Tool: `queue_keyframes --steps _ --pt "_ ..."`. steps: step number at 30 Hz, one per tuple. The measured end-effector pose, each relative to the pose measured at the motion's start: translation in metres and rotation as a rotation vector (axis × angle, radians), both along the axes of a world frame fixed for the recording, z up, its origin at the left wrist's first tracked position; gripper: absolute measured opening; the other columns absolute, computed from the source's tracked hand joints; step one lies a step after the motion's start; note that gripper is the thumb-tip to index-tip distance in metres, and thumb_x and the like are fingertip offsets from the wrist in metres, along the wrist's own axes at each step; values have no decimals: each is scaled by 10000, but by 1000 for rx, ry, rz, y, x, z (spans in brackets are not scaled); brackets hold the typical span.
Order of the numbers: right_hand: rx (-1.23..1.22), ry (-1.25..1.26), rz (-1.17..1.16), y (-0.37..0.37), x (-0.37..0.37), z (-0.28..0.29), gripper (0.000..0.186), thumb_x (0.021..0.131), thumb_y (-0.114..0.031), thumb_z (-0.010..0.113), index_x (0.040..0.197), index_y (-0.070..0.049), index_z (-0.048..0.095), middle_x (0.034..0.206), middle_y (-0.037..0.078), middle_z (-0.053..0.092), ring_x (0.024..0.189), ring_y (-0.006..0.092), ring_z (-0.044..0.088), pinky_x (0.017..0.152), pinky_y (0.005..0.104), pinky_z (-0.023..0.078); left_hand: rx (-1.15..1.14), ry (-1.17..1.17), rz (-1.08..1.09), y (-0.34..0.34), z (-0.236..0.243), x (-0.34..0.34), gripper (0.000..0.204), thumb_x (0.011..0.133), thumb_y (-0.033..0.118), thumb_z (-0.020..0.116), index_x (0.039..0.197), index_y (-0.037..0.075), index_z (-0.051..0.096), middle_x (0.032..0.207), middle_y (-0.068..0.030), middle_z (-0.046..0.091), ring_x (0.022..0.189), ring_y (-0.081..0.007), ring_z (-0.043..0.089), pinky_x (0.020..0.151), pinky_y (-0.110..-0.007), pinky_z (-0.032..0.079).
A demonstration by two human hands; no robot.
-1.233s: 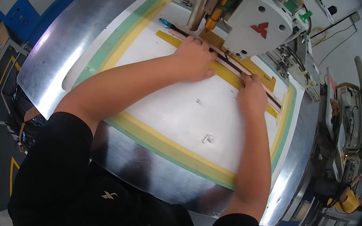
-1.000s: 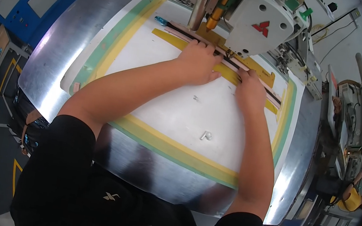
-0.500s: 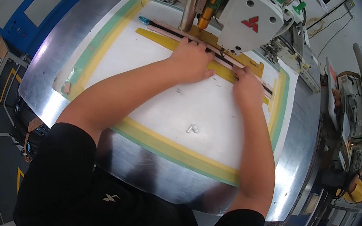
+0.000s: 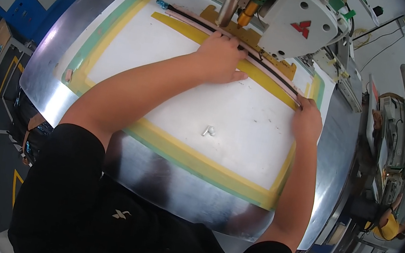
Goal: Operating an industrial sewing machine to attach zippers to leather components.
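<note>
A long thin pink strip [image 4: 275,69] with a black band along it runs slantwise across the white work sheet, with a crinkled blue piece at its far left end. My left hand [image 4: 221,58] lies over its middle, fingertips pressing on it and thumb stretched out to the side. At the strip's right end, my right hand [image 4: 308,119] has its fingers bent and closed on the tip; the thumb is partly hidden. Just on my side of the strip lies a flat yellow strip [image 4: 272,87]. Behind it sits a brown-gold notched plate [image 4: 253,38].
The white sewing machine head [image 4: 300,28] hangs over the strip, beside a metal post [image 4: 231,4] and a gold cylinder [image 4: 248,14]. Yellow and green tape [image 4: 197,161] borders the sheet. A small white earbud-shaped piece [image 4: 209,131] lies nearer me. A person in yellow [image 4: 388,226] is far right.
My right hand has slid right along the strip to its end. My left hand stays over the middle. The whole view has shifted slightly.
</note>
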State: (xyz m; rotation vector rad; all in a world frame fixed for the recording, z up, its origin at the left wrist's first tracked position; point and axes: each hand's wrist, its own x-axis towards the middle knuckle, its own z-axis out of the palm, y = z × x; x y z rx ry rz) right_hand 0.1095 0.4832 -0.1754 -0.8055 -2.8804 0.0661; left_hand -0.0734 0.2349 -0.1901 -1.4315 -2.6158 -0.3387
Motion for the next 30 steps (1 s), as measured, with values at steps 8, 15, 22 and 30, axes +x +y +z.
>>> queue_keyframes --steps 8,15,22,30 --pt "3 25 72 4 1 -4 346 961 -100 555 1258 -134 729 1189 107 690 1045 366 679 890 464 552 -124 -118 22 20 2 5 580 956 566 622 1336 134 694 1289 -178 654 1253 -310 606 1111 -492 385" --pt "38 4 114 3 -1 -4 355 917 -72 538 1212 -123 729 1167 104 683 1041 349 686 880 460 560 -186 -86 61 31 14 26 576 971 557 607 1356 134 680 1314 -171 639 1268 -314 594 1112 -492 390" --pt "31 -23 167 10 -5 -2 348 899 -50 530 1177 -99 734 1132 121 680 1035 359 684 881 466 559 -121 -101 18 48 5 34 615 968 572 606 1399 136 651 1279 -196 648 1225 -344 616 1092 -492 413" --pt "-6 22 198 10 -7 -2 348 901 -49 537 1175 -100 745 1143 123 681 1051 355 683 897 465 561 -114 -76 32 61 2 41 616 968 587 598 1407 159 651 1318 -192 635 1253 -356 602 1097 -499 406"
